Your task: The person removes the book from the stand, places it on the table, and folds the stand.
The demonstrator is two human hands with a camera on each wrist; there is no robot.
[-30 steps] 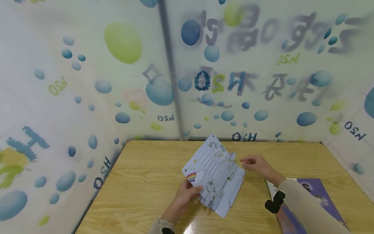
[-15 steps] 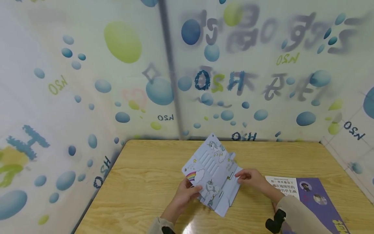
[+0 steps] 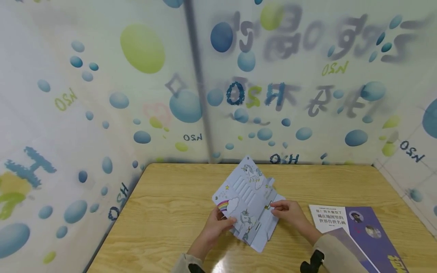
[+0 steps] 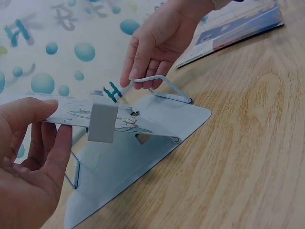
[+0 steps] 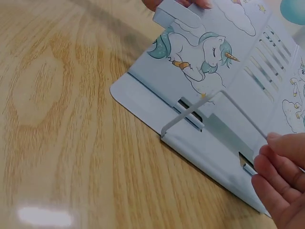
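A white metal book stand (image 3: 244, 189) printed with unicorns, a rainbow and stars stands tilted on the table. My left hand (image 3: 215, 225) grips the left edge of its raised panel, thumb on the printed face. In the left wrist view, that left hand (image 4: 33, 152) has its fingers under the panel. My right hand (image 3: 290, 212) is at the stand's lower right, pinching a bent wire holder (image 5: 224, 93) between thumb and fingers. The wire stands up from the base plate (image 4: 124, 171), in front of the slots. A white clip-like block (image 4: 102, 122) sits at the panel's edge.
A purple and white book (image 3: 368, 231) lies on the wooden table (image 3: 164, 212) at the right, partly under my right sleeve (image 3: 338, 250). Behind the table rises a wall covering (image 3: 239, 76) with blue and green dots.
My right hand has come left and down from beside the stand to its front part, and now pinches the wire holder. My left hand and the stand have stayed in place.
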